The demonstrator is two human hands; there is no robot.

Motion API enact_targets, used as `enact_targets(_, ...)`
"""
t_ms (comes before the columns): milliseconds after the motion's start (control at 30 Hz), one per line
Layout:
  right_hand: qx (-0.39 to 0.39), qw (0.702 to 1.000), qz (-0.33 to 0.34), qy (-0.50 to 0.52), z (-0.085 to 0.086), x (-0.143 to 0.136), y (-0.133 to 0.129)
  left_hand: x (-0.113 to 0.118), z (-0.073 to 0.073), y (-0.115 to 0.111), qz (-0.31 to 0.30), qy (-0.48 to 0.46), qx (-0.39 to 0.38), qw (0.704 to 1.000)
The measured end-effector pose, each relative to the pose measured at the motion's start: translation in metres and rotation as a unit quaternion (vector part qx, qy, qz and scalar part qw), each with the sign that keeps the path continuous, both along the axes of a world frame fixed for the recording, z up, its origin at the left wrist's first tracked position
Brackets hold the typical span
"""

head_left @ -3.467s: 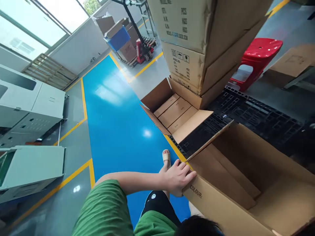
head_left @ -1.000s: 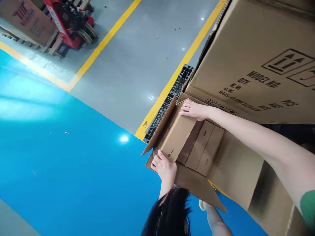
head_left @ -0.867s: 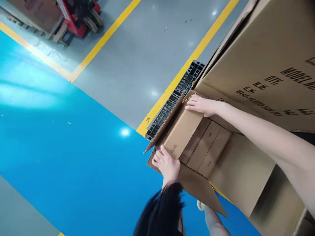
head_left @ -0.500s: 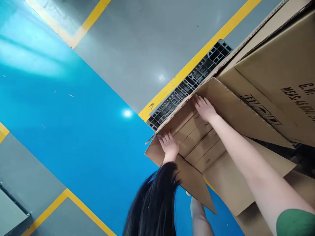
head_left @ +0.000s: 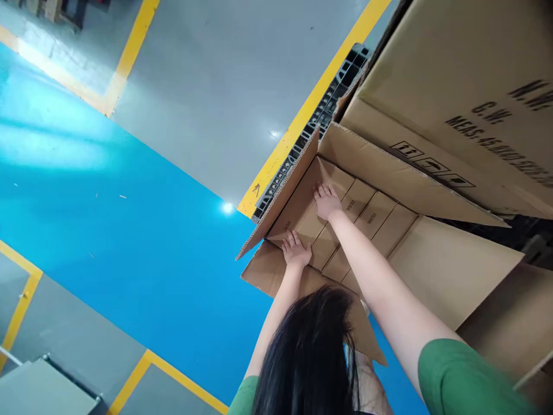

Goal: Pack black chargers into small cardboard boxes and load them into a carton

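Observation:
An open cardboard carton has its flaps spread outward. Inside lies a row of several brown boxes with small dark print. My left hand rests on the boxes near the carton's lower left corner, fingers spread. Farther up, my right hand lies on the same row, its fingers apart. Both hands press flat and hold nothing. Dark hair hides part of the near flap.
Beside the carton on the right stands a larger printed carton. A dark plastic pallet shows beyond the far flap, along a yellow floor line. A pale green surface is at bottom left.
Both hands have moved off the far flap area onto the boxes. The far flap now stands farther outward, showing more of the box row. The view has shifted.

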State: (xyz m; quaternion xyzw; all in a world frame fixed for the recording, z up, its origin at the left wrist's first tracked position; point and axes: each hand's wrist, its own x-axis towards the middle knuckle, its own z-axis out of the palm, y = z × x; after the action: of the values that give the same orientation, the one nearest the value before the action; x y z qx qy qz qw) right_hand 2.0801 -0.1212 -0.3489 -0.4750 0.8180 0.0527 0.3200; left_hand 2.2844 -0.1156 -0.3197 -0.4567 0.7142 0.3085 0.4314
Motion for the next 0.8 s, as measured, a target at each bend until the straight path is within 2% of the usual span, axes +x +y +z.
enact_targets(100,-0.037,0.997,-0.054,-0.046,0.007,0.014,0.016,0.013,-0.002,-0.014,0.003,0.034,-0.006,0.999)
enact_targets(200,-0.113,0.983,-0.120,-0.082,0.030,0.062,0.061,0.019,0.003,-0.036,-0.011,0.057,-0.010,0.998)
enact_targets(267,-0.152,0.967,-0.172,-0.107,0.055,0.109,0.109,0.016,0.010,-0.049,-0.029,0.066,-0.013,0.997)
enact_targets(333,-0.198,0.945,-0.236,-0.112,0.087,0.157,0.168,0.008,0.017,-0.055,-0.036,0.072,-0.028,0.996)
enact_targets(433,-0.248,0.903,-0.340,-0.089,0.144,0.213,0.263,-0.014,0.029,-0.040,-0.041,0.076,-0.082,0.993)
enact_targets(500,-0.252,0.875,-0.408,-0.062,0.179,0.236,0.319,-0.035,0.042,-0.009,-0.058,0.105,-0.112,0.987)
enact_targets(600,-0.248,0.840,-0.479,-0.058,0.215,0.251,0.383,-0.064,0.074,0.069,-0.109,0.178,-0.117,0.971)
enact_targets(700,-0.282,0.802,-0.519,-0.086,0.233,0.253,0.435,-0.077,0.122,0.174,-0.137,0.322,-0.100,0.932)
enact_targets(800,-0.333,0.777,-0.527,-0.091,0.236,0.253,0.492,-0.075,0.171,0.296,-0.147,0.481,-0.045,0.863)
